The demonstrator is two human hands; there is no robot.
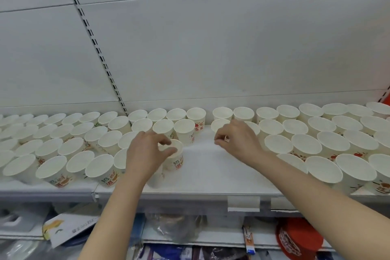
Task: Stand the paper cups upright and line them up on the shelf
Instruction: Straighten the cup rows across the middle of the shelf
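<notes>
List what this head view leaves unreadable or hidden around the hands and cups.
- Right hand: its curled fingers hide whether they pinch anything.
- Cup held by the left hand: fingers cover part of the rim.
- Cup rows: cut off by both side edges.
- Lower-shelf packages: blurred, print unreadable.

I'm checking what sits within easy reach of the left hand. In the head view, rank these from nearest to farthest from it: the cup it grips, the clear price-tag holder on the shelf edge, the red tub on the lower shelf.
1. cup, held in the left hand.
2. price-tag holder, below and to the right.
3. red tub, lower shelf, far right.
</notes>
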